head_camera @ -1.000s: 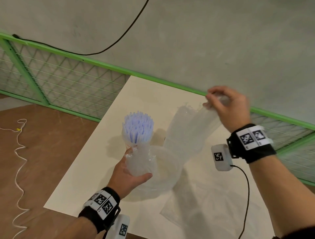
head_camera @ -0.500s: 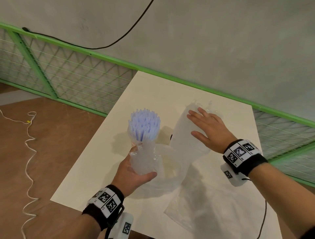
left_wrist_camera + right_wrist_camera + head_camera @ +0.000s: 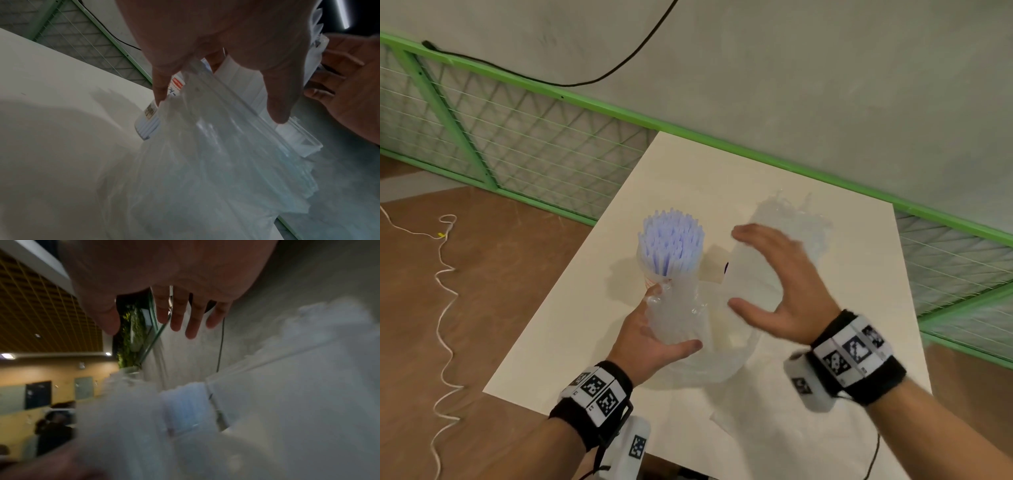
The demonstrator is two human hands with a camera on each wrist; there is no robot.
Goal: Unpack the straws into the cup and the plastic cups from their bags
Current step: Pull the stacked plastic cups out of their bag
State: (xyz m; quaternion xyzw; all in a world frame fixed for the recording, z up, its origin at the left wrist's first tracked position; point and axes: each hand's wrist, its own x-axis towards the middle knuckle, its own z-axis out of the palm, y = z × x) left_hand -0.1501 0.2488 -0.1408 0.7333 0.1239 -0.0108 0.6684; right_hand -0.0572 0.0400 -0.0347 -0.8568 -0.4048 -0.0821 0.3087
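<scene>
White table [image 3: 571,329], left grip [image 3: 650,337] clamped on clear bag [image 3: 678,308], right grip [image 3: 784,291] spread apart

The cup of straws [image 3: 669,250] stands just beyond the left hand [image 3: 650,339]. The bagged cups [image 3: 756,274] lie between both hands, seemingly beneath the right hand [image 3: 780,294], on the table [image 3: 571,308].

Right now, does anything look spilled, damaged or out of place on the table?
Nothing spilled or damaged. The straws stand bunched upright while the left hand grips clear plastic below them; the right hand hovers open, and loose clear bags lie crumpled on the table.
</scene>
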